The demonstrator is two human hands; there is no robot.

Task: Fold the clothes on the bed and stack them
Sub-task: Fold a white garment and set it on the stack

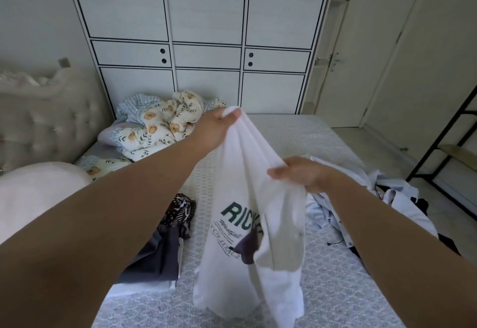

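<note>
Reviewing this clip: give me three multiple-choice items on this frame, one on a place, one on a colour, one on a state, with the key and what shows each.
1. Where does the folded dark stack lie relative to the white T-shirt?
A. On the shirt's left
B. On the shirt's right
C. On the floor

2. What colour are the large printed letters on the T-shirt?
A. Red
B. Green
C. Yellow

3. How is the T-shirt held?
A. Lying flat on the bed, untouched
B. By one hand only
C. Gripped by both hands and hanging down

Key:
1 A: the stack lies on the bed below the left forearm, left of the shirt.
2 B: the letters read green on white.
3 C: the left hand grips the top edge, the right hand grips lower, and the cloth hangs.
</note>
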